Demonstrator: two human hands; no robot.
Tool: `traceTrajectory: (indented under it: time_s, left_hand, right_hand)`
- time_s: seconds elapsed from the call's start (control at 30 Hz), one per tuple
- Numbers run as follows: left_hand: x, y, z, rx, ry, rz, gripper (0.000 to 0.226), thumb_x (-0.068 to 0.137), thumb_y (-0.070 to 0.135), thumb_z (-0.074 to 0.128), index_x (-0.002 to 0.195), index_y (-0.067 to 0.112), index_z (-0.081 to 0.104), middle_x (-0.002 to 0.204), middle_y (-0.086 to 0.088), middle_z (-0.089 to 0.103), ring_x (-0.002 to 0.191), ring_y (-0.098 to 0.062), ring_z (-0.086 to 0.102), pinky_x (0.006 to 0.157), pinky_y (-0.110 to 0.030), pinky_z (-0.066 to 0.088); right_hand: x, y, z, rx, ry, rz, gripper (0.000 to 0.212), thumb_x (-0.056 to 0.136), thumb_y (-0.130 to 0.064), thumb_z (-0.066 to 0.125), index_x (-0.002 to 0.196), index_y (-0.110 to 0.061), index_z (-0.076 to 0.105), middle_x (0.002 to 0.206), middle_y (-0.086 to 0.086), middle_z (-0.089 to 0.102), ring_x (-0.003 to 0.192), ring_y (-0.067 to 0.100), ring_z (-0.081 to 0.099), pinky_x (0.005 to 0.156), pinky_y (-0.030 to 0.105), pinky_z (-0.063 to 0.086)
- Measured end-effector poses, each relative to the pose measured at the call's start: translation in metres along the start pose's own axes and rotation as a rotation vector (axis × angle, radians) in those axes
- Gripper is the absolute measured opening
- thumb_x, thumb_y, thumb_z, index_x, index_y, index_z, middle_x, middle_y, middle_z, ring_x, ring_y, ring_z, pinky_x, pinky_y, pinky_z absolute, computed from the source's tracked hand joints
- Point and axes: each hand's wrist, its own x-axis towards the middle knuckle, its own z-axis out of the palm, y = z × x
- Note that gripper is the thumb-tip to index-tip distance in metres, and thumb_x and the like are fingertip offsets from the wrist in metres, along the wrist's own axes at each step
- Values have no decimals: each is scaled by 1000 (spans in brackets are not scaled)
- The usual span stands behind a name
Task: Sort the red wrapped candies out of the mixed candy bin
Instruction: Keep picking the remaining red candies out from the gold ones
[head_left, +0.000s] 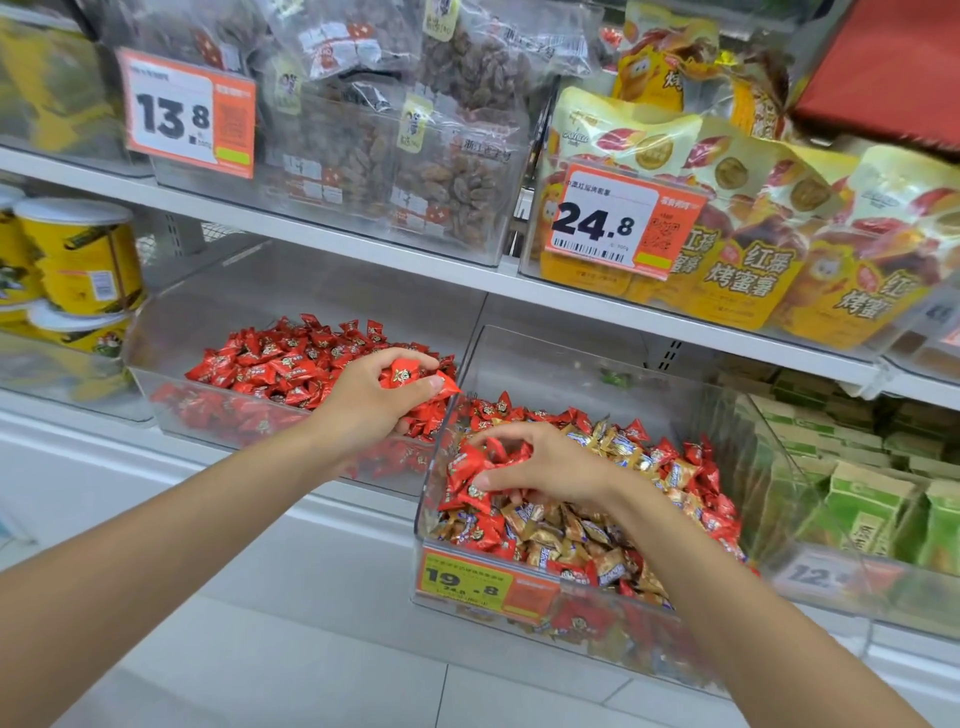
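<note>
Head view showed the left hand (374, 402) curled round a few red candies (402, 373), held over the all-red bin (150, 332) just beside the mixed bin (545, 364), seemingly to drop them there. The right hand (550, 467) sat inside the mixed bin, thumb and fingers pinching a red cluster (470, 467) up from the gold candies (561, 525), probably readying the next lot. Many red ones lay unsorted.

Mixed bin (545, 374) right of sorted bin (171, 338).
</note>
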Motion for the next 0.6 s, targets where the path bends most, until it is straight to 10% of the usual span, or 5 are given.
traceTrajectory:
  time_s: [0.6]
  left_hand:
    - [1, -1, 1, 1, 29, 61, 20, 86, 22, 69, 106, 24, 66, 80, 1, 65, 47, -4, 55, 51, -19, 50]
  right_hand:
    - [-27, -2, -19, 170, 295, -80, 16, 87, -6, 67, 103, -11, 66, 75, 9, 68, 66, 16, 65, 53, 24, 44]
